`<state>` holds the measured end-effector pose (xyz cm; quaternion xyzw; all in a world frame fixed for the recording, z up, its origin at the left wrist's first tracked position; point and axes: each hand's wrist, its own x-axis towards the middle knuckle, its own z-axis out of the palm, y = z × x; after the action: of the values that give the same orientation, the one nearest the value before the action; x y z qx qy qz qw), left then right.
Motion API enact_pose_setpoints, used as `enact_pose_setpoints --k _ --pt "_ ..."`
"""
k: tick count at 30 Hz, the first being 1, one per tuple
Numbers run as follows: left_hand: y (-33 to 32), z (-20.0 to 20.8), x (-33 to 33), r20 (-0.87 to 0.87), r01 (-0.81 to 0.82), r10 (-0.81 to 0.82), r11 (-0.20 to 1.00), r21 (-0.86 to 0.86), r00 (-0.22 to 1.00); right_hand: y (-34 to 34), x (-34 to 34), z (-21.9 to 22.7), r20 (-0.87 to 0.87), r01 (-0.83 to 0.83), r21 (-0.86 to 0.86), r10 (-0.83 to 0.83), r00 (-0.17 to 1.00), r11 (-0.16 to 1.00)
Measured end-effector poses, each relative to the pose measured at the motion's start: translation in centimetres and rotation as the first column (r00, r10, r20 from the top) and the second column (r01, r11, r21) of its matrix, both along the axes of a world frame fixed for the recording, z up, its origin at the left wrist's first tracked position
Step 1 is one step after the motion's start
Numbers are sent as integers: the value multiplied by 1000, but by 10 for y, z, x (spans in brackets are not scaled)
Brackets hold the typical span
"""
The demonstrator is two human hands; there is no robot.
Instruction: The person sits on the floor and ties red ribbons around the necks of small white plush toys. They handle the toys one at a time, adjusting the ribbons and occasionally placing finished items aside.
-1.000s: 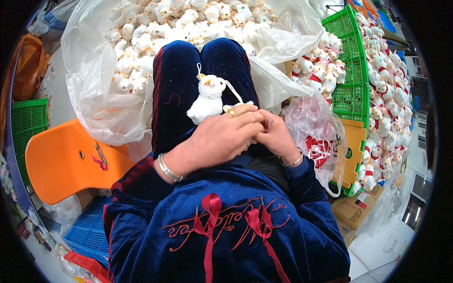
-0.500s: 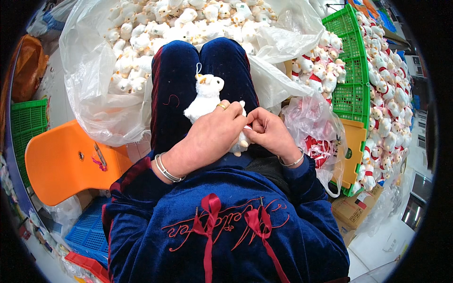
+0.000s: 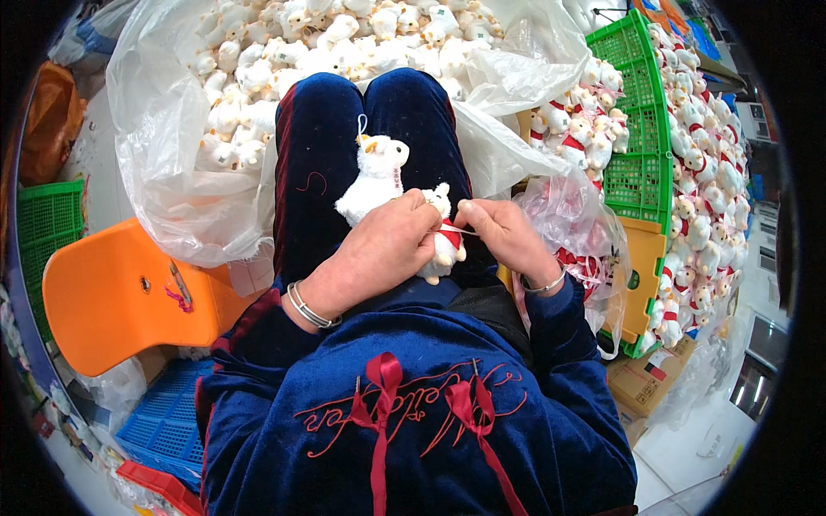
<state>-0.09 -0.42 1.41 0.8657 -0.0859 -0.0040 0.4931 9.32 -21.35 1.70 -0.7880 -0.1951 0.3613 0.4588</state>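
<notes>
On my lap lies a white plush animal [image 3: 374,176] with a hanging loop at its head. Beside it, a smaller plush toy [image 3: 449,247] with a red cloth piece round its body is gripped in my left hand [image 3: 389,249], whose fingers cover part of it. Between finger and thumb, my right hand [image 3: 509,236] pinches a thin white cord [image 3: 465,231], drawn out to the right from the small toy's red cloth. Where the cord ends near my left fingers is hidden.
Ahead, a clear plastic bag [image 3: 163,172] spills over with white plush toys [image 3: 258,73]. At right are a bag of red cloth pieces [image 3: 583,271], a green crate [image 3: 637,129] and many red-dressed plush toys [image 3: 701,189]. An orange chair [image 3: 120,292] stands at left.
My right hand has moved a little right, away from my left hand, drawing the white cord out. More of the small toy and its red cloth now shows.
</notes>
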Motion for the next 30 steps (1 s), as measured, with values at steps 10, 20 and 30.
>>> enact_pose_setpoints --k 10,20,30 --pt "-1 -10 -4 -28 -68 67 997 -38 997 10 20 20 286 -238 7 227 931 971" --pt "-6 -14 -6 -28 -137 134 979 -150 991 16 26 35 191 -235 -136 258 947 962" --pt "-6 -14 -5 -32 -132 129 980 -151 991 29 19 47 380 -317 -126 341 860 940"
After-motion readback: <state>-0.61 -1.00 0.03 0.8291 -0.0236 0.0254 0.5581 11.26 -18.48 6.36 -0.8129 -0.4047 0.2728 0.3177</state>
